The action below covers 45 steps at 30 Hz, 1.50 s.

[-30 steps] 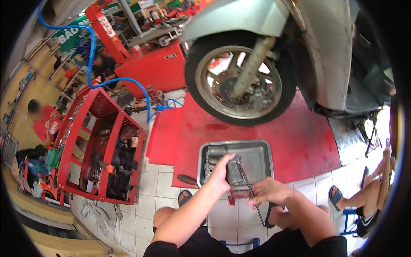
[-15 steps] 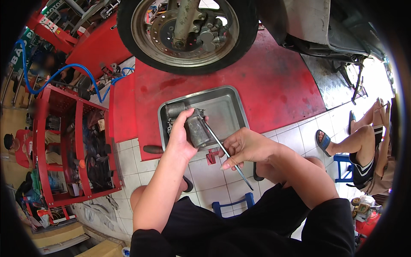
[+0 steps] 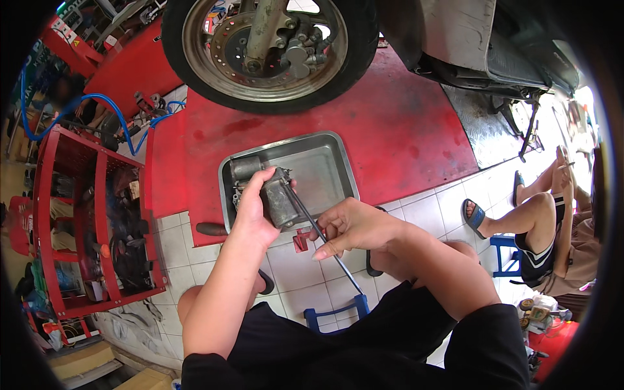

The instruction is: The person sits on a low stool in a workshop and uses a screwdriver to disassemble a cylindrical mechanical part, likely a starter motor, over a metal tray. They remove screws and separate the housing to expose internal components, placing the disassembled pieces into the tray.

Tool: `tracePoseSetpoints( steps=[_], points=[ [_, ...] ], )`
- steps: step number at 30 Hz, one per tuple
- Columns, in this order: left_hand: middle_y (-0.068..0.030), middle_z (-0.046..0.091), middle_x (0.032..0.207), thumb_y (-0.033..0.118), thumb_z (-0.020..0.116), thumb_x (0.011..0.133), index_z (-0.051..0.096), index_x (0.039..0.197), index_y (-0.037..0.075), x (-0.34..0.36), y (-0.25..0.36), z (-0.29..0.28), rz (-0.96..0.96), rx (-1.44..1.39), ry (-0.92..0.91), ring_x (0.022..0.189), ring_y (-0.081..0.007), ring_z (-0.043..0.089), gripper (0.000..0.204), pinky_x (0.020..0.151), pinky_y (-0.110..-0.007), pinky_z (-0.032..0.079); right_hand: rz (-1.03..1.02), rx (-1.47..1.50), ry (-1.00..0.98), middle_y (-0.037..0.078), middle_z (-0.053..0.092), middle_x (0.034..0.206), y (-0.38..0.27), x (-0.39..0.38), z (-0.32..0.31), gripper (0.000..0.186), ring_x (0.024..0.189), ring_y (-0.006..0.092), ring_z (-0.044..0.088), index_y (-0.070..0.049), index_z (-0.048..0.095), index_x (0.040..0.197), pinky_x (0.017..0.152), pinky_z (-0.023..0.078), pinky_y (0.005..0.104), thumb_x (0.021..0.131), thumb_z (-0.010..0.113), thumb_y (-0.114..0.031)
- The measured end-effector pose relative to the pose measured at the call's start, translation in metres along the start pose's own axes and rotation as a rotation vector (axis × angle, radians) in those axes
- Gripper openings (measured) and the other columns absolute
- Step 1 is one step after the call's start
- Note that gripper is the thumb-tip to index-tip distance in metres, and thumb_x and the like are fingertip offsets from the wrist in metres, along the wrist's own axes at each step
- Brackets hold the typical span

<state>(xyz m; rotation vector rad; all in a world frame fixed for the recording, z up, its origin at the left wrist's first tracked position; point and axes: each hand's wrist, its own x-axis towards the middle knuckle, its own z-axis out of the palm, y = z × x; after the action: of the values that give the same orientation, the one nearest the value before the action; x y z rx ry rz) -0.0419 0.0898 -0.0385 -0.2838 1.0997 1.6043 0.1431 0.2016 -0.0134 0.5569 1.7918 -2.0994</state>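
My left hand [image 3: 252, 211] is wrapped round a worn grey metal part [image 3: 281, 203] with a rounded, can-like body, held above the near side of a metal tray [image 3: 342, 148]. Between the thumb and fingers of my right hand [image 3: 356, 227] is a long thin metal rod [image 3: 346, 272]. One end of the rod meets the upper right of the grey part; the other slants down toward my lap. How that upper end fits the part is too small to tell. Inside the tray, a second grey cylindrical piece [image 3: 246, 168] lies just beyond my left hand.
The tray rests on a red platform [image 3: 416, 123] under a motorbike's front wheel [image 3: 260, 101]. A dark handle [image 3: 211, 229] sticks out by the tray's near left corner. Left stands a red tool cart [image 3: 104, 227]; a blue stool [image 3: 338, 313] is below me. Another person's leg [image 3: 513, 221] is at right.
The whole view has shifted, so the scene sits farther left. Both hands keep hold of the grey part and the rod, with little visible change between them.
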Motion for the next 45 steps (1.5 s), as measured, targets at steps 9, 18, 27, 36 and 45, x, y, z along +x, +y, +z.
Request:
tracePoseSetpoints(
  steps=[9,18,27,36,45],
  points=[
    [-0.0135,0.069,0.091,0.03,0.069,0.086,0.061,0.103,0.009,0.007,-0.007,-0.006,0.038,0.019,0.027,0.079,-0.0237,0.064,0.028,0.072,-0.038,0.054,-0.026,-0.052,0.049,0.007,0.069,0.073,0.012,0.004,0.002,0.028,0.065,0.0115,0.063,0.004,0.072,0.094,0.059,0.049,0.0274,0.078,0.084,-0.015],
    [-0.0071,0.068,0.083,0.028,0.072,0.086,0.065,0.098,0.007,0.03,-0.018,-0.009,0.034,0.101,-0.01,0.075,-0.0201,0.065,0.026,0.072,-0.035,0.054,-0.06,-0.152,0.43,0.009,0.065,0.075,0.031,0.02,-0.002,0.022,0.068,0.0143,0.063,0.004,0.066,0.104,0.065,0.051,0.0318,0.097,0.06,-0.017],
    [-0.0121,0.066,0.117,0.041,0.061,0.09,0.058,0.125,0.005,0.022,-0.043,-0.003,-0.018,0.088,-0.214,0.108,-0.027,0.064,0.05,0.095,-0.042,0.051,-0.289,0.047,0.736,0.019,0.068,0.077,0.032,0.047,0.012,0.032,0.072,0.0255,0.068,0.004,0.07,0.094,0.067,0.053,0.0381,0.087,0.075,-0.026],
    [-0.0037,0.064,0.097,0.044,0.066,0.087,0.062,0.109,0.01,0.016,-0.024,-0.007,0.086,0.104,-0.048,0.089,-0.0167,0.062,0.04,0.078,-0.032,0.052,-0.269,-0.221,0.716,0.024,0.07,0.085,0.025,0.045,0.013,0.031,0.084,0.0361,0.07,0.006,0.07,0.089,0.074,0.054,0.042,0.083,0.075,-0.024],
    [-0.0011,0.065,0.083,0.04,0.069,0.087,0.063,0.097,0.011,0.012,-0.006,-0.01,0.146,0.079,0.088,0.069,-0.011,0.06,0.032,0.064,-0.025,0.05,0.018,-0.952,0.656,0.017,0.072,0.089,0.026,0.041,-0.011,0.016,0.086,0.0347,0.072,-0.001,0.072,0.085,0.073,0.058,0.0436,0.077,0.073,-0.015]
  ],
)
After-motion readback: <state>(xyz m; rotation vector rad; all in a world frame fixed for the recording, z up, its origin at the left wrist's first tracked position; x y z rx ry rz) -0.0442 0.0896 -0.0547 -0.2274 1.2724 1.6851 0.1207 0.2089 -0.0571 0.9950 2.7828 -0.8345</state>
